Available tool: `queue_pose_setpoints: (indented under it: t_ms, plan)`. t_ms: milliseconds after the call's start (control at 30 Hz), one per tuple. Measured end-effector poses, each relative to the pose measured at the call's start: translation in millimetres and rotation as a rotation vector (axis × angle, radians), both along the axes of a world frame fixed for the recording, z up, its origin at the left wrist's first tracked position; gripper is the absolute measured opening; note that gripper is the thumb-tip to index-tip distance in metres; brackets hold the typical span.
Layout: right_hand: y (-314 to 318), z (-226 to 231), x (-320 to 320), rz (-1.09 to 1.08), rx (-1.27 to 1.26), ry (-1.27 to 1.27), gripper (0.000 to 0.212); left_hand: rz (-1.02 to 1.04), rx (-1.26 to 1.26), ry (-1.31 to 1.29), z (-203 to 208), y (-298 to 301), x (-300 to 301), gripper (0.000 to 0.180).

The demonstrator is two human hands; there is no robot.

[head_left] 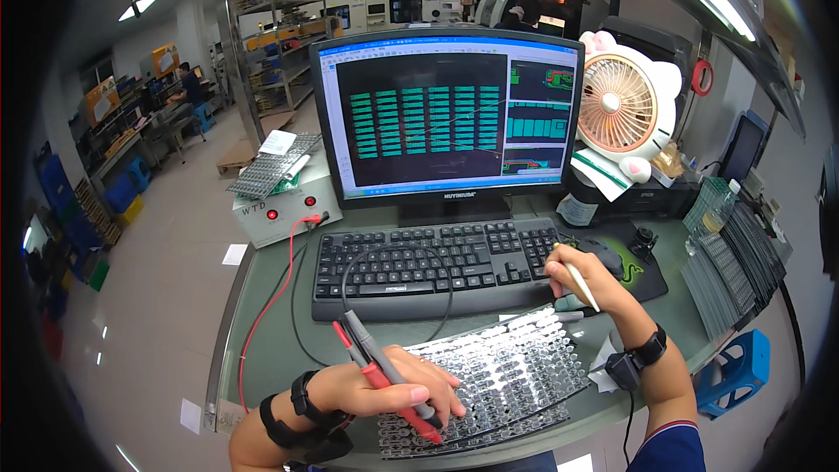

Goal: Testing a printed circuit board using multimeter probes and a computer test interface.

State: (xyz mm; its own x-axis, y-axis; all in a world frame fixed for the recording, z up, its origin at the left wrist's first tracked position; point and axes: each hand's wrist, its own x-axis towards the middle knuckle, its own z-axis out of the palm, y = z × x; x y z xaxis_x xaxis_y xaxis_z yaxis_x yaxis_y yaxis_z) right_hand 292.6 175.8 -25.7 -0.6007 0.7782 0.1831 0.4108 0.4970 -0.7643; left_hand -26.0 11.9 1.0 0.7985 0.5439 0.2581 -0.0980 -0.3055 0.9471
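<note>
A red test probe (374, 376) and a dark grey test probe (382, 358) lie together in my left hand (418, 385), which is closed round them. That hand rests on a shiny silver panel (516, 358) made of rows of small identical pieces. The probe tips point down at the panel's near left part. My right hand (587, 275) is closed on a thin cream pen-like stick (577, 278), its fingertips over the number pad at the right end of a black keyboard (411, 267). Dark bands circle both wrists.
A monitor (428, 114) behind the keyboard shows rows of green blocks. A test box (284, 210) with red and black leads stands left. On the right are a mouse (601, 255), a fan (616, 105), stacked dark panels (734, 271) and a clear bottle (718, 210). A blue stool (738, 371) stands beside the table.
</note>
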Motion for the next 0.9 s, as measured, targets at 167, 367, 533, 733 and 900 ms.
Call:
queue_pose_setpoints:
  t_ms: [167,367,533,733,900]
  plan:
    - [-15.0,14.8,11.1,0.150,-0.058,0.133,0.034,0.029,0.022,0.047,2.5,-1.2,1.4,0.052]
    - [-61.5,63.1,4.1,0.596,0.295,-0.431,0.100,0.343,0.051,-0.207,18.4,-2.3,-15.9,0.065]
    - [-76.0,71.9,15.2,0.555,0.311,-0.522,0.089,0.606,0.094,-0.465,22.5,7.9,-17.0,0.069]
    - [-75.0,80.6,72.8,0.352,0.346,-0.219,0.073,0.801,0.150,-0.591,17.5,-5.0,-24.3,0.064]
    - [-79.6,77.6,237.1,-0.421,0.327,-0.150,0.068,0.899,0.131,-0.573,15.6,0.7,-16.8,0.052]
